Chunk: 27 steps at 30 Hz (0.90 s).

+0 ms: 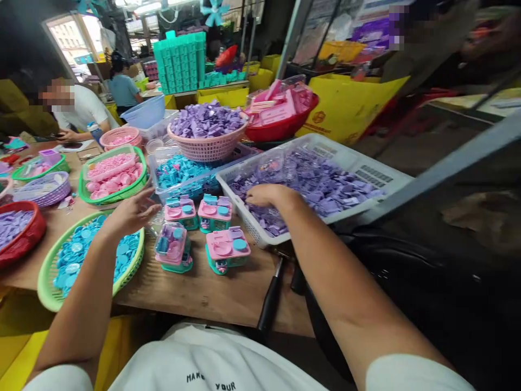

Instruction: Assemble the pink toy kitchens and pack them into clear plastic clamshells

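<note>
My right hand [266, 196] reaches into a white crate [368, 174] filled with small purple plastic pieces [317, 182]; its fingers curl down into the pile, and what they grip is hidden. My left hand [132, 212] hovers with fingers spread over the edge of a green basket [51, 271] of blue round pieces, close to a clear bag. Several pink and teal toy units [226, 248] stand on the wooden table between my hands.
A green basket of pink parts [112, 174], a pink basket of purple parts [205, 130], a clear bin of teal parts [179, 171] and a red bowl [280, 130] crowd the table. A person [77, 111] sits at the far left. Yellow bins stand behind.
</note>
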### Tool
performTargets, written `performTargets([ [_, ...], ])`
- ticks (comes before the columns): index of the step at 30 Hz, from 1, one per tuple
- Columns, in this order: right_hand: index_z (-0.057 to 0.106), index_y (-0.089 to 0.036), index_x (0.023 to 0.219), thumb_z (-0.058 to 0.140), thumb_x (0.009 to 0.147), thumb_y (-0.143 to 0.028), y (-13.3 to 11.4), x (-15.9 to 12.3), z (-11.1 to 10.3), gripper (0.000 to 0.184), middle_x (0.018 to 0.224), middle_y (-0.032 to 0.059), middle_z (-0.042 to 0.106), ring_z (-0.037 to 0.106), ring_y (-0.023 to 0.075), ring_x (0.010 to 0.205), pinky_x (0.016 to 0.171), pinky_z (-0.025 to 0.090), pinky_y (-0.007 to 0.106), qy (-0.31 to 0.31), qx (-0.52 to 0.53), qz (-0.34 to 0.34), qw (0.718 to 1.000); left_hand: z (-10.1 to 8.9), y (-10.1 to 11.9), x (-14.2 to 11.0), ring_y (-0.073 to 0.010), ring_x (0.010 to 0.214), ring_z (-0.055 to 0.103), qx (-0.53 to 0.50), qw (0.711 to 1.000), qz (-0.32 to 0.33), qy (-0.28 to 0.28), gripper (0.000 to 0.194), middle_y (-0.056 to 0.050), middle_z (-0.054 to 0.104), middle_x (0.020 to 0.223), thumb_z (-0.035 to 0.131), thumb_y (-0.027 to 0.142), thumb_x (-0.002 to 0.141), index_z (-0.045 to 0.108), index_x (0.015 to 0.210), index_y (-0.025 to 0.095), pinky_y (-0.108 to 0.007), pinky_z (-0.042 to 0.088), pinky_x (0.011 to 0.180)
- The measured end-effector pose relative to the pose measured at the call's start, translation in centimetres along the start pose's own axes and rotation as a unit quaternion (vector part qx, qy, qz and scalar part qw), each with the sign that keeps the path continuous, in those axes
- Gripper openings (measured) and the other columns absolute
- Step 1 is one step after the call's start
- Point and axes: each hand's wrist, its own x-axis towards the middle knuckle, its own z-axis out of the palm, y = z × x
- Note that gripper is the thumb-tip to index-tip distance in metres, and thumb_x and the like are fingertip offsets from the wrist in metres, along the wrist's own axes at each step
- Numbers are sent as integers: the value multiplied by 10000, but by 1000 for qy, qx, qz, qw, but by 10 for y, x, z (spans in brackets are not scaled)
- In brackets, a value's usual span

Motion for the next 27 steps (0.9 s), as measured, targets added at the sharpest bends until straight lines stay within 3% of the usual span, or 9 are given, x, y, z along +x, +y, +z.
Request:
performTargets([
  [3,730,-81,1134,483,907,-160,-20,-8,-23,345,1166,186,713,660,343,1096,1000,500,468,-12,-27,11,1000,-16,-26,-17,-354,1433,401,14,955,-129,266,918,-203,394,1567,484,664,871,263,1570,111,-463,347,1162],
  [6,524,-87,1428,329,1014,-280,-76,-17,-30,496,1438,216,531,474,386,1342,1099,388,543,108,-20,11,994,-26,-28,-17,-475,1493,169,25,881,-229,414,1017,-322,118,1618,402,662,895,103,1563,-44,-590,186,1180],
  [9,331,-174,1566,310,1027,-283,-148,-20,-19,551,1562,155,407,287,352,1472,1149,301,545,315,4,-113,942,-15,-7,-3,-472,1513,73,27,882,-149,447,1039,-333,35,1625,576,471,848,55,1551,-88,-608,99,1218],
  [12,210,-354,1602,356,1013,-309,-183,-13,-6,609,1653,17,268,167,316,1524,1197,184,548,346,-52,-242,905,8,11,10,-379,1553,12,17,904,-41,424,959,-226,42,1669,603,390,876,68,1592,41,-600,33,1259],
  [14,263,-373,1584,416,993,-322,-167,-9,-5,612,1648,9,283,198,322,1514,1201,165,546,337,-57,-216,915,24,9,15,-396,1550,13,14,909,-32,415,974,-230,48,1667,625,412,876,74,1595,56,-621,61,1250],
  [17,508,-165,1460,455,966,-269,-100,-3,-16,508,1522,165,466,377,365,1417,1130,302,540,297,-29,-41,954,46,-7,16,-438,1508,191,20,929,-36,368,909,-285,234,1605,676,354,811,261,1541,4,-614,176,1227],
  [19,671,-63,1245,449,954,-236,-52,5,-24,405,1296,238,636,560,377,1238,1045,398,521,177,-38,83,980,63,-17,15,-391,1433,368,14,947,5,320,673,-231,434,1504,628,369,839,479,1428,77,-561,278,1201],
  [23,761,-156,1042,514,890,-203,8,6,-28,293,1065,130,749,678,272,987,880,484,344,2,-85,17,996,97,-20,13,-317,1276,538,-24,968,77,239,439,-164,582,1361,567,423,887,646,1230,160,-492,424,1104],
  [27,757,-186,981,521,880,-263,33,-16,-36,269,942,57,760,675,201,833,742,477,269,-22,-60,-59,996,115,-13,8,-308,1206,587,-45,973,102,200,459,-163,618,1315,521,457,909,663,1216,146,-475,456,1065],
])
